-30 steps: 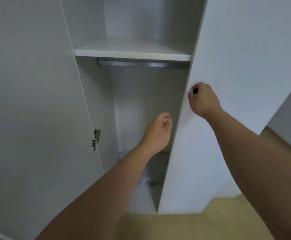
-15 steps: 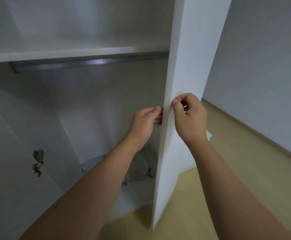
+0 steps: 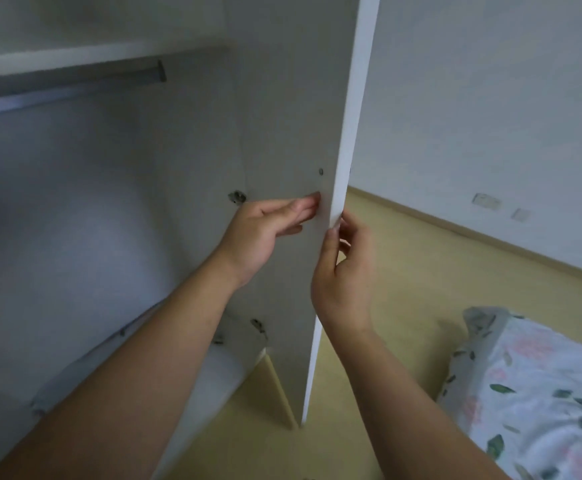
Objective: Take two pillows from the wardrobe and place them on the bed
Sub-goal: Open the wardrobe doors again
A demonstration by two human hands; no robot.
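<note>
The white wardrobe door (image 3: pixel 348 140) stands edge-on in the middle of the head view, swung wide open. My left hand (image 3: pixel 265 233) lies flat against the door's inner face, fingers stretched out. My right hand (image 3: pixel 343 268) reaches around the door's outer side, its fingertips on the edge. The open wardrobe (image 3: pixel 92 220) fills the left, white and blurred inside; no pillow can be made out there. A corner of the bed (image 3: pixel 532 393) with a leaf-and-flower cover shows at lower right.
A shelf (image 3: pixel 57 58) with a metal hanging rail (image 3: pixel 67 95) below it crosses the wardrobe's top. Hinges (image 3: pixel 237 197) sit on the door's inner face. Yellow-beige floor (image 3: pixel 421 271) runs between the door and the bed, with a white wall behind.
The door has swung further open to the right. My left hand moved from the door's edge onto its inner face. The view turned right, bringing the bed into sight.
</note>
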